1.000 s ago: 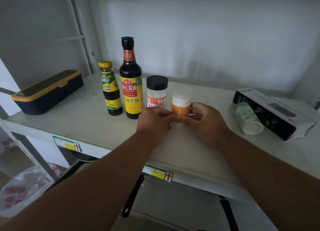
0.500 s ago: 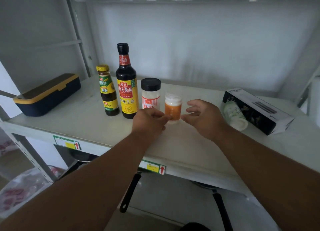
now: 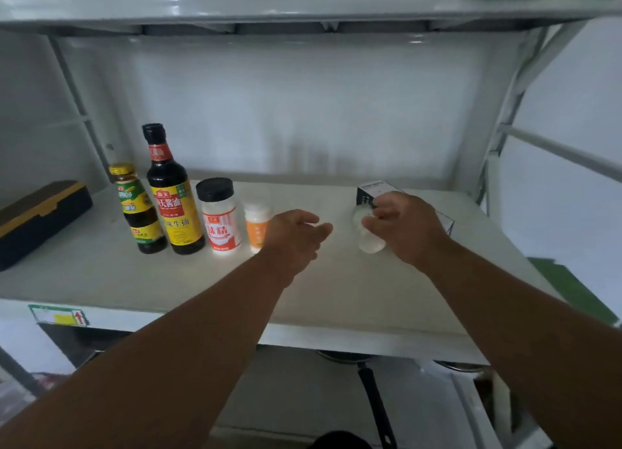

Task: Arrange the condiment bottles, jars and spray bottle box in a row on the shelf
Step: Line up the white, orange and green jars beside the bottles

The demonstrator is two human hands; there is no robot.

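Reaching across a pale metal shelf (image 3: pixel 101 273) set against a white back wall under a second shelf overhead, a person works along a line of condiments. A small dark bottle with a yellow cap (image 3: pixel 139 209), a tall soy sauce bottle (image 3: pixel 173 193), a black-lidded jar of white powder (image 3: pixel 219 215) and a small orange jar with a white lid (image 3: pixel 257 225) stand upright and close together at the left. A dark lunch box with a yellow band (image 3: pixel 37 218) lies well apart at the far left edge. A price tag with a red arrow (image 3: pixel 59 315) is stuck to the front lip, and a black pan handle (image 3: pixel 375 405) shows on the level below.

The right hand (image 3: pixel 405 228) curls its fingers round a white bottle (image 3: pixel 368 240) lying on its side just in front of the dark spray bottle box (image 3: pixel 372 189). The left hand (image 3: pixel 296 236) hangs relaxed and holds nothing, just beside the orange jar.

Half a second earlier both hands were closed in around the orange jar; the left has since drawn off it, and the right has crossed to the white bottle.
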